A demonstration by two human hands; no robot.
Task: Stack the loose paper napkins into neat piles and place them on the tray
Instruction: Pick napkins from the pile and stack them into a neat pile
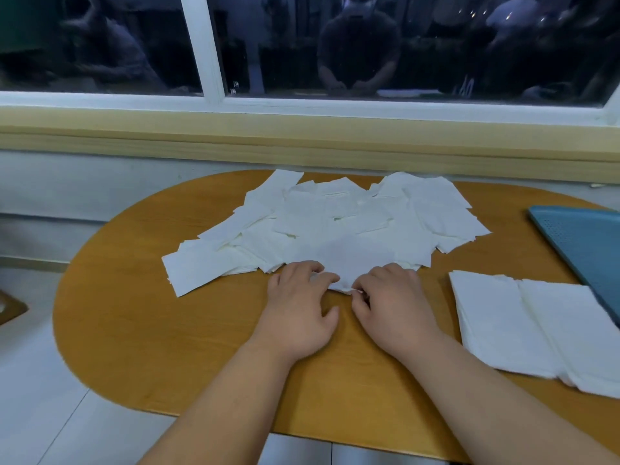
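Observation:
Several loose white paper napkins lie scattered in an overlapping heap across the far half of the wooden table. My left hand rests at the heap's near edge, its fingertips curled onto the nearest napkin. My right hand pinches that same napkin's near corner between thumb and fingers. Two neat napkin piles sit side by side at the right, on the table. The blue-grey tray lies at the far right, partly cut off by the frame edge.
A wooden sill and a white-framed window run behind the table. The table's rounded left end borders a pale tiled floor. A brown object shows at the left edge.

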